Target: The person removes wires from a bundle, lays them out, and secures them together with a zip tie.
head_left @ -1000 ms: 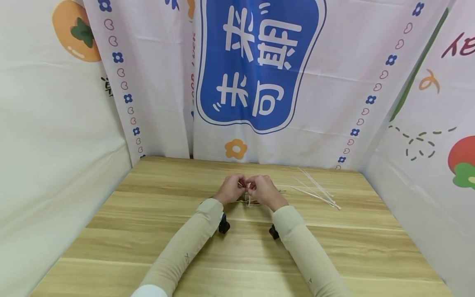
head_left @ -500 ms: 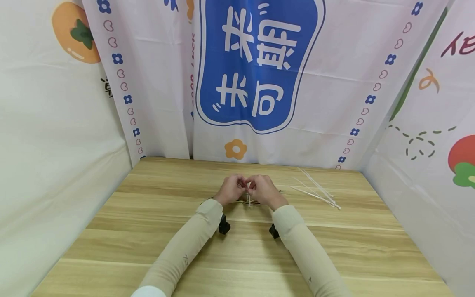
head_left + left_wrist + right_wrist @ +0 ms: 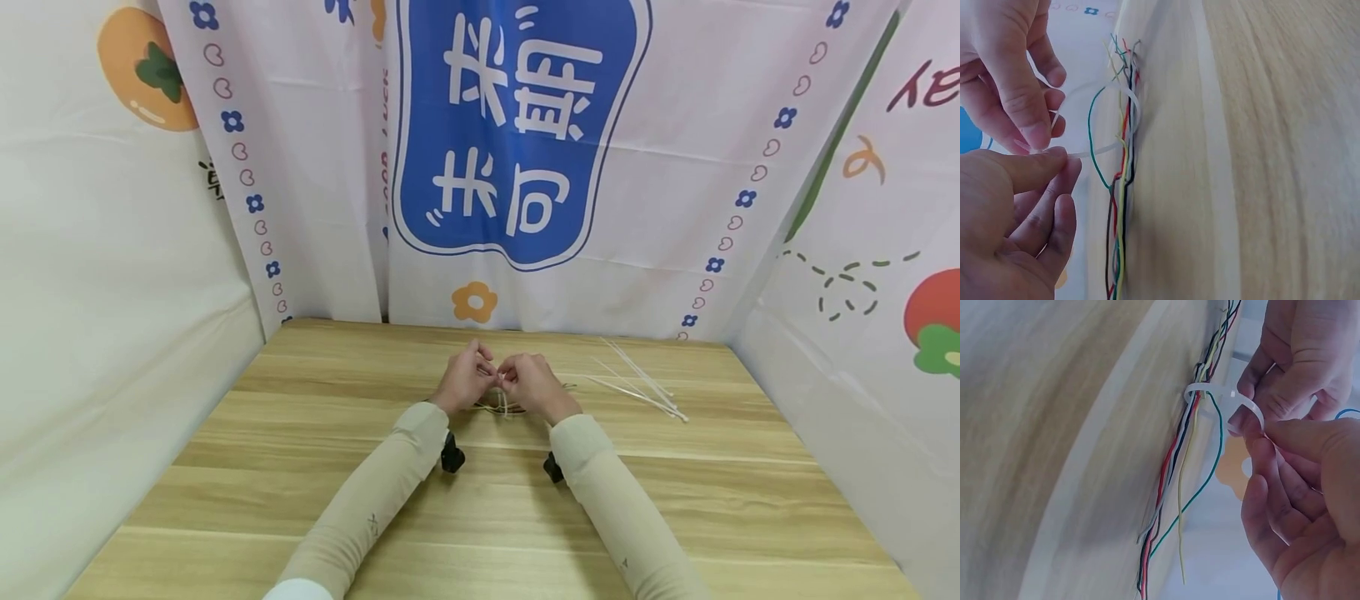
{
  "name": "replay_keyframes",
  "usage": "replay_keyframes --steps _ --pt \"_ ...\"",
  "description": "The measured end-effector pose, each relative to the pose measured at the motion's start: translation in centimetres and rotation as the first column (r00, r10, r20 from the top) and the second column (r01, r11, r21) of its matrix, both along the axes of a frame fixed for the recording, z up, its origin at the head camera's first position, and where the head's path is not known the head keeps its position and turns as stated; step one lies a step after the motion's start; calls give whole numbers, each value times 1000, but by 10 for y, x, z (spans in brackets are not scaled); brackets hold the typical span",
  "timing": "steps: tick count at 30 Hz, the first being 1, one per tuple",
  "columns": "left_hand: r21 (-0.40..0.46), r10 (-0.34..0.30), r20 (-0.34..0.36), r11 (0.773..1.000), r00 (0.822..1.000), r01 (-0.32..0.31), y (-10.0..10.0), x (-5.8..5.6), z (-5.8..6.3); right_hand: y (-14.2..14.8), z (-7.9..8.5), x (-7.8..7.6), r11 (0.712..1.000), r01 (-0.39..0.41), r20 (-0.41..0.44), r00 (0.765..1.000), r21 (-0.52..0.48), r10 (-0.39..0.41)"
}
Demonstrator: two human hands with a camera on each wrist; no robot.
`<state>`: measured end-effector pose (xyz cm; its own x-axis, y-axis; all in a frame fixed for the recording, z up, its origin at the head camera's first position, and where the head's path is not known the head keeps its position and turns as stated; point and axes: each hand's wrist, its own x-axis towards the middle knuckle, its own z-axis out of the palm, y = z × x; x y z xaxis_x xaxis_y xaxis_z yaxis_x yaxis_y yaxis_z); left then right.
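Observation:
A white cable tie (image 3: pixel 1105 149) curves in a loop around a bundle of thin coloured wires (image 3: pixel 1124 128), red, black, yellow, green and grey. The loop also shows in the right wrist view, where the tie (image 3: pixel 1249 402) runs from the wires (image 3: pixel 1175 447) to both hands. My left hand (image 3: pixel 461 385) pinches the tie between thumb and forefinger. Close beside it, my right hand (image 3: pixel 534 387) pinches the tie too, its fingertips nearly touching the left ones. Fingers hide the tie's ends. In the head view the hands cover much of the bundle.
Several loose white cable ties (image 3: pixel 637 392) lie to the right on the wooden table (image 3: pixel 480 517). Black wrist devices (image 3: pixel 452 455) sit below both forearms. A printed cloth (image 3: pixel 330 208) hangs behind the table's far edge, with cloth on both sides.
My left hand has shifted slightly, and its fingers have spread upward, away from the right hand's fingers. The right hand stays almost still. The head view has tilted a little.

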<state>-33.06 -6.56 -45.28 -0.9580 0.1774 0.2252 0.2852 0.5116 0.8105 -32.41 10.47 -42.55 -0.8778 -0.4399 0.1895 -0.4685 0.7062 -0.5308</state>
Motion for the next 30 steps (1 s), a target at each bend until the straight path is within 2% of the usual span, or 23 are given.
replay_keyframes --steps 4,9,14,20,30 --pt "-15 1 -13 1000 1000 -1 2 2 2 -1 0 -1 1000 8 -30 1000 8 -8" --pt "-39 -35 -14 999 999 34 2 3 1 -1 -1 -2 1000 26 -96 995 11 -25" --pt "2 -70 7 998 998 70 -1 4 -1 1 -5 -3 999 29 -137 990 -21 -31" --pt "24 -74 28 997 997 73 -6 6 -4 3 -9 -6 998 -10 -194 981 -59 -2" --pt "-17 -66 32 998 997 67 -4 8 0 3 -10 -5 1000 25 -147 989 -6 -26"
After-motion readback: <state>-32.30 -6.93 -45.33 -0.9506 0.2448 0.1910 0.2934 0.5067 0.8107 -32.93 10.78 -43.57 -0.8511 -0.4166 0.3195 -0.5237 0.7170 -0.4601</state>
